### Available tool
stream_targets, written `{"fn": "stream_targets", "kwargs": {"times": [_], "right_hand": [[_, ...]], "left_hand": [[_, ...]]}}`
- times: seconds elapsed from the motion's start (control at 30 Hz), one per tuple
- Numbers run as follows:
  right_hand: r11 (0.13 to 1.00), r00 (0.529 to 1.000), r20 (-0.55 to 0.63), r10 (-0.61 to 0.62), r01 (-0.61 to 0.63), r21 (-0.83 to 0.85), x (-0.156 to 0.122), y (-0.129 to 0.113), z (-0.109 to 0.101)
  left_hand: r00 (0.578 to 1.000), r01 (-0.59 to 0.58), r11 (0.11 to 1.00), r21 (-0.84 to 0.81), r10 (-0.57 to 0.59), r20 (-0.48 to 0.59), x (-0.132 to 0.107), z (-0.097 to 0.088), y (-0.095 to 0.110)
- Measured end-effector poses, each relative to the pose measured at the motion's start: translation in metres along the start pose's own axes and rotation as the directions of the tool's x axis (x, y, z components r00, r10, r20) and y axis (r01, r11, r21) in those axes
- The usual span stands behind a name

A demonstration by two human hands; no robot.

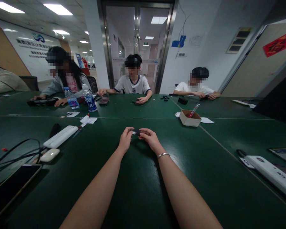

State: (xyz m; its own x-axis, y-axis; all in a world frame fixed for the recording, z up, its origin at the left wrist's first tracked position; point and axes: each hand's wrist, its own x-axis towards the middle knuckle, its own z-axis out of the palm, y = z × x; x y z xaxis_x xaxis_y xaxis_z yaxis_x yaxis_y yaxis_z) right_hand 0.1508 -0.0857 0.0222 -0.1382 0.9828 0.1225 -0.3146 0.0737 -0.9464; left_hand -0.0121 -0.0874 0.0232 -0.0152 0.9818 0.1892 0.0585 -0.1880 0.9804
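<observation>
My left hand (125,139) and my right hand (149,138) meet over the green table (143,190), both pinched on a small dark object (136,132) with a pale end held between their fingertips. I cannot make out what the object is. A thin bracelet (163,155) sits on my right wrist. Both forearms stretch out from the bottom of the view.
A small cardboard box (190,118) with a red pen stands right of centre. White power strips lie at left (60,136) and right (271,173). A phone (11,187) and cables lie at the left. Two water bottles (89,98) stand further back. Three people sit across the table.
</observation>
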Motion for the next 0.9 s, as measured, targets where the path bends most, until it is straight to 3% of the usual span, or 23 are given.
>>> {"fn": "stream_targets", "kwargs": {"times": [0.23,0.9], "right_hand": [[1.000,1.000,0.010,-0.006,0.006,0.003,-0.0001,0.0004,-0.0002],[1.000,1.000,0.002,-0.009,0.009,-0.004,0.0015,0.0035,-0.0009]], "left_hand": [[1.000,0.029,0.999,0.013,-0.029,-0.006,-0.0020,0.0000,0.0057],[1.000,-0.025,1.000,-0.005,0.025,-0.006,0.0017,0.0004,-0.0036]]}}
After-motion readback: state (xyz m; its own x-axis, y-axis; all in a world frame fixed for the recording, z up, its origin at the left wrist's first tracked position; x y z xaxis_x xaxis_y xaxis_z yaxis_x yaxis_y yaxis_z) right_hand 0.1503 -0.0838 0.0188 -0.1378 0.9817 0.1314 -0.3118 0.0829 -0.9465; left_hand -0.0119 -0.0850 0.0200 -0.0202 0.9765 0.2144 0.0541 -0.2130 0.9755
